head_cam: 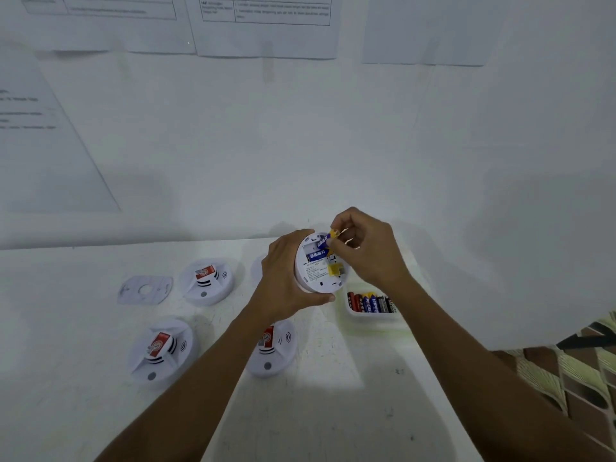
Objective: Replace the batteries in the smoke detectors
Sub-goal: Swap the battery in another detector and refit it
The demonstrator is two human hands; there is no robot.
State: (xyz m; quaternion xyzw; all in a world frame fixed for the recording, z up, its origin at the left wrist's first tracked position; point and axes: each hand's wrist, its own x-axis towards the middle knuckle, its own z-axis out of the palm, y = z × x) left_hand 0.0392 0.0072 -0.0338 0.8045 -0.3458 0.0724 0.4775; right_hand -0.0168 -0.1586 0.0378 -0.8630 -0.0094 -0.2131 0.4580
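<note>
My left hand point(289, 278) grips a white round smoke detector point(320, 275) tilted up off the table, its back side facing me. One blue and yellow battery point(317, 255) lies in its open compartment. My right hand point(365, 248) pinches a second blue and yellow battery point(328, 238) at the compartment's top edge, one end down in the slot. Three more white smoke detectors with red stickers rest face up on the table: one at the back left point(206, 281), one at the front left point(161, 350), one partly hidden under my left forearm point(273, 351).
A small white tray point(361, 318) with several red, blue and black batteries point(370, 303) stands just right of the held detector, under my right wrist. A flat white mounting plate point(145, 290) lies at the far left. Paper sheets point(266, 28) hang on the wall behind the white table point(333, 411).
</note>
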